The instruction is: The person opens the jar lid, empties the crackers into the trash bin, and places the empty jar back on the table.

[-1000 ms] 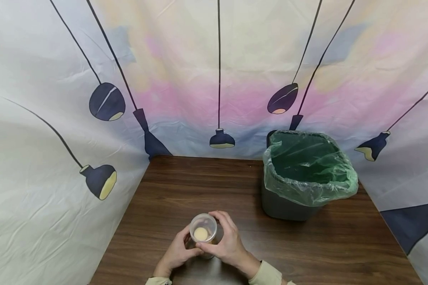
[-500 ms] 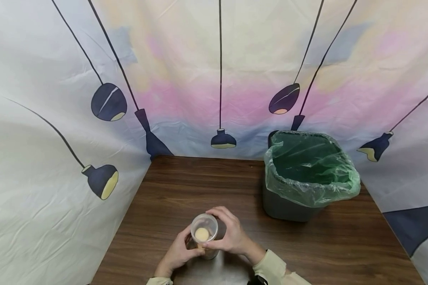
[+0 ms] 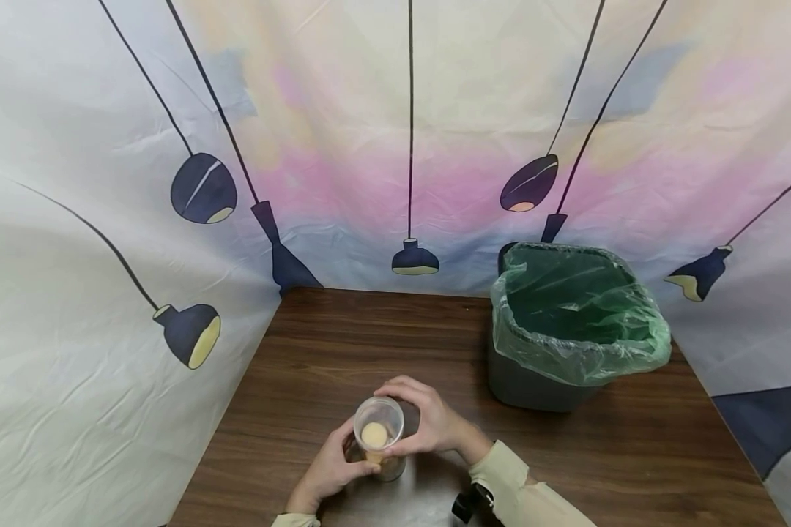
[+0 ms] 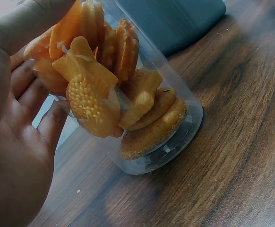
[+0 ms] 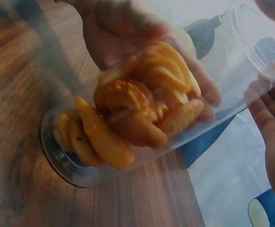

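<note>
A tall clear plastic jar (image 3: 393, 469) stands upright on the wooden table, between both hands. My left hand (image 3: 328, 465) grips its side, thumb in front and fingers around the far side. At the top, my right hand (image 3: 430, 422) holds the round rim, with thumb near and fingers far. Whether a clear lid covers the mouth, I cannot tell. In the left wrist view, golden-brown cookies lie piled inside, among them a fish-shaped cookie (image 4: 92, 101). The right wrist view shows the cookies (image 5: 142, 104) through the clear wall.
A dark grey bin (image 3: 534, 377) lined with a green plastic bag (image 3: 576, 362) stands at the table's back right. Behind the brown wooden table (image 3: 369, 329) hangs a cloth (image 3: 343, 132) printed with lamps. A black device (image 3: 468, 503) sits at my right wrist.
My right hand has turned a little around the jar's top, its fingers moving left along the far rim and its wrist swinging right. My left hand keeps its grip.
</note>
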`<state>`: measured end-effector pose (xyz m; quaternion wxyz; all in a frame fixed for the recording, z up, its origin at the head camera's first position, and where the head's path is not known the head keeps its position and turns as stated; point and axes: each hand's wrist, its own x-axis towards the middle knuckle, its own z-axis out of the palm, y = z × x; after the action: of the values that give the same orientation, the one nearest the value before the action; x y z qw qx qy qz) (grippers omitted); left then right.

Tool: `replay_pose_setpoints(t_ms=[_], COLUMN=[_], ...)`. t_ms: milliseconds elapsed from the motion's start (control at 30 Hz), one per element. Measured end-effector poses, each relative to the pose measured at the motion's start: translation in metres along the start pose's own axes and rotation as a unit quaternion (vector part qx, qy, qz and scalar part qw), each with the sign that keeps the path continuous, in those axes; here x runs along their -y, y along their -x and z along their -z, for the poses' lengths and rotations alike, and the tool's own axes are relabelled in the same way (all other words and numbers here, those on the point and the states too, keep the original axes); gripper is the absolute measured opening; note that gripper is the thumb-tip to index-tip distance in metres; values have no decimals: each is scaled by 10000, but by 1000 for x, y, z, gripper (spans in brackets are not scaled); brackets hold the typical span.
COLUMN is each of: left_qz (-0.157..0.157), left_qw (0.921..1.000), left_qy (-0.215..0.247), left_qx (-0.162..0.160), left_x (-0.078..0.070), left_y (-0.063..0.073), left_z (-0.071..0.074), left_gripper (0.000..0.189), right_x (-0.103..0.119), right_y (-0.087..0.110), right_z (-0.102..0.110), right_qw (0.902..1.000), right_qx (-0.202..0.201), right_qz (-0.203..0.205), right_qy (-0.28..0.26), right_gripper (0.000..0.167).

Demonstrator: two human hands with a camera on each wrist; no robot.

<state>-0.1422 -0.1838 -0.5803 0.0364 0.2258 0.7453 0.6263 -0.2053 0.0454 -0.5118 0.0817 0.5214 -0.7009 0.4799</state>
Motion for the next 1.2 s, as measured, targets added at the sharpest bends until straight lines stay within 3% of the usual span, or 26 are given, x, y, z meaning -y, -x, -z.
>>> replay_pose_setpoints(t_ms=[233,433,600,733,967,1200], left_qz=[-230,-257,-76,-50,-128,-334], left_qw=[9997,9996,9999,9999,9999,9994], left_qy=[-31,-88,-117,-96,-59,7], left_qx=[18,31,26,98,66,119], left_x=[3,1,-1,1,3,2], left_y=[-2,-3,-3,-1,-2,-2], left_z=[0,1,2,1,0,1], left_gripper=[80,80,77,75,74,76], right_x=[-7,13,23,22,-5,-10], right_y=[-9,-25,-37,-40,-29,-27], right_z=[8,26,39,42,31,30], right_qw=[9971,9922,9904,9908,9924,9935], right_qx=[516,829,710,660,614,510], right_qz=[211,287,-19,-29,-73,-236], right_qy=[-523,-880,-1185,-1182,-1063,-994], right_gripper=[79,71,67,69,74,74])
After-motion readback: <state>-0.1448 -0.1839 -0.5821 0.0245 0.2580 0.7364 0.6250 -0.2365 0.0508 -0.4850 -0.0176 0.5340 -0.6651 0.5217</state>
